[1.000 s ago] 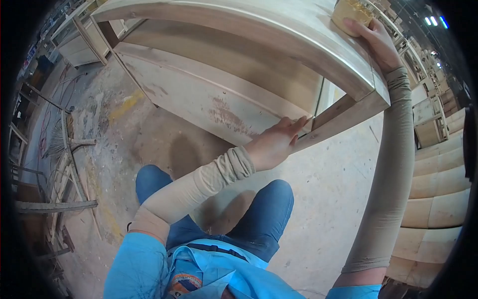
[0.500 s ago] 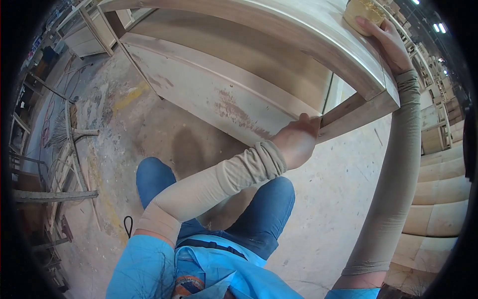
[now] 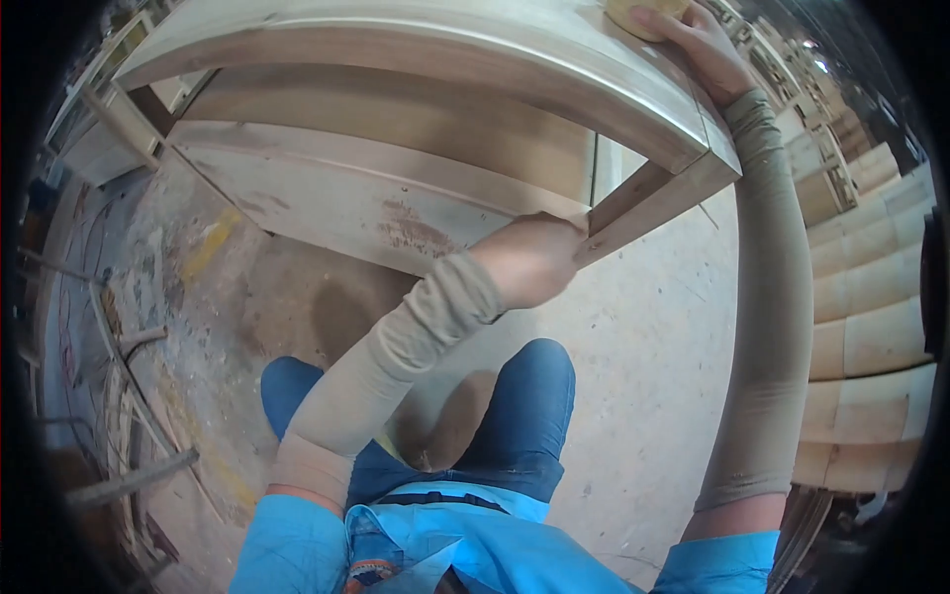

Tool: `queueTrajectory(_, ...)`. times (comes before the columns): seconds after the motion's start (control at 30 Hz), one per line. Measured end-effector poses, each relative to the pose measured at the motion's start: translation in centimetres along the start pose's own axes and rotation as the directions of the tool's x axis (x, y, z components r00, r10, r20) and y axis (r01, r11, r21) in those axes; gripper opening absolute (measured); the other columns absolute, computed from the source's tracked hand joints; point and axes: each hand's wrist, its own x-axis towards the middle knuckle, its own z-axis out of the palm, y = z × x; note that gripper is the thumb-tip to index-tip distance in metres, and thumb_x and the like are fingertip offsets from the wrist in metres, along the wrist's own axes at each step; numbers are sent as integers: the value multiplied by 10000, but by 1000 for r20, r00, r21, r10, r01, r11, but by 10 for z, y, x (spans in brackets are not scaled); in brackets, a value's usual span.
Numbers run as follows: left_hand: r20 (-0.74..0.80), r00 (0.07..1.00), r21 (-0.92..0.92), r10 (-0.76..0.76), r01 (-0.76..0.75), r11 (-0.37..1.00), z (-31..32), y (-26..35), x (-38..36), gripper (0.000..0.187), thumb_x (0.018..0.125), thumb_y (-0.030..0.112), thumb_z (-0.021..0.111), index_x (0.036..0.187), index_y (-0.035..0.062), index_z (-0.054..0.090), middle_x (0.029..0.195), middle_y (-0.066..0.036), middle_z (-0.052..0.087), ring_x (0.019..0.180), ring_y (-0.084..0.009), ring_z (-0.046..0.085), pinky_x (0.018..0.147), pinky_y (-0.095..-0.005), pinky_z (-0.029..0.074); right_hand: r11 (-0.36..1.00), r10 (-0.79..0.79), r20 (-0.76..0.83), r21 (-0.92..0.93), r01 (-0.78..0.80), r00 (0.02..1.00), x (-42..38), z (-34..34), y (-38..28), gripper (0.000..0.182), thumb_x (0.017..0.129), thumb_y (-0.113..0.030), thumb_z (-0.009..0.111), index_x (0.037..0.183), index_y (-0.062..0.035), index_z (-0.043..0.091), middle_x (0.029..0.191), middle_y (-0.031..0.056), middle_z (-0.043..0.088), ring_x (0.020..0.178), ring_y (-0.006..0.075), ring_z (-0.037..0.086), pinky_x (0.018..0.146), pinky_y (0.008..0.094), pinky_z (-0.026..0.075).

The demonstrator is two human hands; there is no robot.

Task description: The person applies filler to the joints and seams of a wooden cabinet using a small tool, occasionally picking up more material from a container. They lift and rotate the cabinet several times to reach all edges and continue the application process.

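A pale wooden furniture frame (image 3: 426,81) with a smooth top and a curved front rail stands before me. My left hand (image 3: 535,259) is closed at the inner side of its corner post (image 3: 661,198), where the lower panel (image 3: 327,193) meets it. My own hand hides the fingertips and whatever they hold. At the top right, my right hand (image 3: 701,48) grips a round yellowish tub (image 3: 641,18) on the frame's top. The thumb lies on the tub's rim, and the upper frame edge cuts off part of the tub. The lower panel has reddish-brown worn patches.
Stacked pale wooden pieces (image 3: 866,327) stand close on my right. To the left are thin wooden sticks (image 3: 129,366) and another pale cabinet (image 3: 109,148). The concrete floor (image 3: 643,396) has stains and yellow marks.
The view has shifted, so the frame and both hands appear further left and higher. My left hand stays at the post joint, its wrist turned slightly. My right hand still holds the tub.
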Motion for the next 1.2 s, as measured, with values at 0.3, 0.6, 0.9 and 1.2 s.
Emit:
queueTrajectory(0.3, -18, 988, -564, -154, 117, 817, -22, -29, -39, 466, 952, 64, 432, 1414, 39, 486, 803, -69, 686, 465, -90, 481, 481, -256, 447, 981, 84, -119, -165, -103, 989, -13, 10, -5, 518, 828, -271, 786, 1199, 21, 571, 1088, 82, 653, 939, 118, 649, 859, 251, 534)
queueTrajectory(0.6, -58, 998, -398, 0, -23, 917, -12, -49, -8, 450, 927, 83, 507, 1371, 9, 520, 755, -92, 673, 714, -136, 627, 725, -298, 487, 941, 113, -331, -268, -208, 937, -48, 39, -26, 539, 793, -313, 825, 1173, -1, 604, 1080, 55, 662, 944, 108, 644, 885, 237, 530)
queueTrajectory(0.9, 164, 986, -301, 5, 45, 952, -19, -52, 37, 385, 957, 177, 474, 1289, 49, 623, 695, -46, 642, 527, -92, 512, 530, -265, 441, 954, 40, -299, -273, -126, 953, -42, 25, -7, 539, 784, -309, 830, 1164, 0, 604, 1063, 55, 660, 943, 109, 643, 888, 236, 529)
queueTrajectory(1.2, 240, 966, -222, -96, 151, 963, -27, -37, 49, 396, 950, 177, 454, 1284, 59, 630, 685, -42, 652, 484, -86, 480, 479, -262, 432, 980, 113, -203, -138, -143, 973, -48, 21, -18, 527, 797, -273, 822, 1173, 10, 583, 1074, 65, 651, 948, 112, 642, 873, 229, 524)
